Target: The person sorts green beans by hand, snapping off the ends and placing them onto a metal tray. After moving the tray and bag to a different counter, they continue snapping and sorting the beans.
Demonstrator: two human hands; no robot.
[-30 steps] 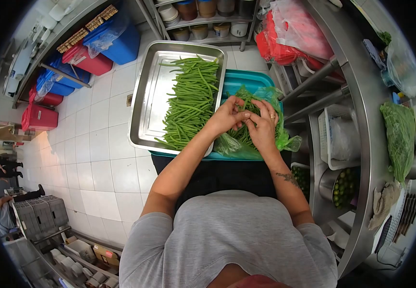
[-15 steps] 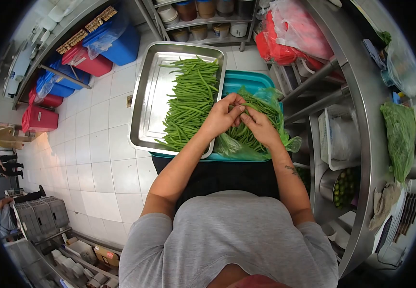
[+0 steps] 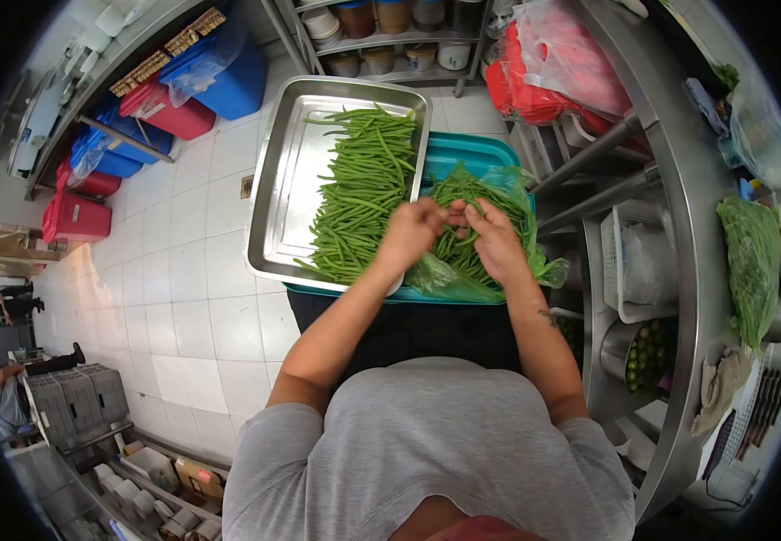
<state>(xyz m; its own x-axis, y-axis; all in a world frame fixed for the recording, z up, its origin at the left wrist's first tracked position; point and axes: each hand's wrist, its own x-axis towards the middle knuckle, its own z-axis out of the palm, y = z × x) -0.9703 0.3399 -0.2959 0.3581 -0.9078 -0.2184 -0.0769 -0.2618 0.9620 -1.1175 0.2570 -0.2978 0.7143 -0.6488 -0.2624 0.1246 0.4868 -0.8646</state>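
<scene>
My right hand [image 3: 497,243] is closed on a green bean [image 3: 473,206], above the loose beans in the bag. To its left, my left hand [image 3: 411,236] is blurred by motion, its fingers curled in; what they hold, if anything, I cannot make out. It hovers over the right rim of a steel tray [image 3: 287,198]. A long pile of green beans [image 3: 363,185] lies in the tray's right part. Partly under the tray sits a teal tub [image 3: 472,149], in which an opened green plastic bag [image 3: 454,279] holds more beans [image 3: 463,257].
A steel counter [image 3: 679,180] runs along the right, with a bagged green vegetable [image 3: 751,261] on top and a white basket [image 3: 629,298] below. Shelves with containers [image 3: 377,59] stand ahead. Blue and red bins [image 3: 174,113] line the left wall. Another person [image 3: 12,397] is at far left.
My hands, together at a bean before, have come apart. The left has shifted slightly left and blurred, while the right stays over the bag.
</scene>
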